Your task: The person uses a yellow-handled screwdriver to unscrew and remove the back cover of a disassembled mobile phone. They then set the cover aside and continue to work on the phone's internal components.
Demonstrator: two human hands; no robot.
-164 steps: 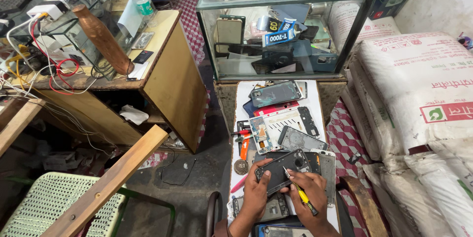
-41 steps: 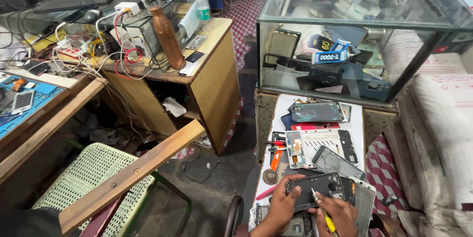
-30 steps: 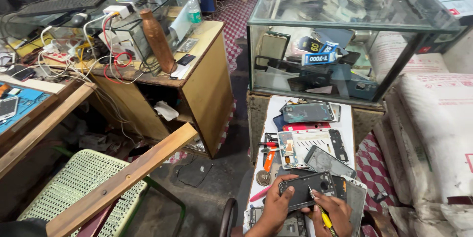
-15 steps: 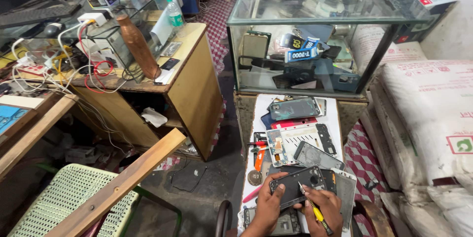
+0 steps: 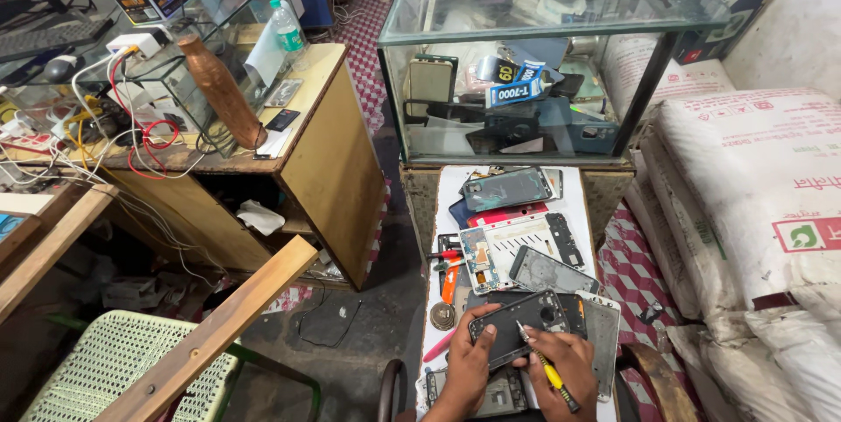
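Head view. The left hand (image 5: 469,361) grips the near-left end of a dark phone body (image 5: 519,327), fingers curled around its edge. The phone lies on the cluttered desk (image 5: 574,198), long axis running left to right, tilted up rightward. The right hand (image 5: 569,365) pinches a yellow-handled screwdriver (image 5: 545,369), tip touching the phone's middle. Loose phone panels (image 5: 526,242) crowd just beyond.
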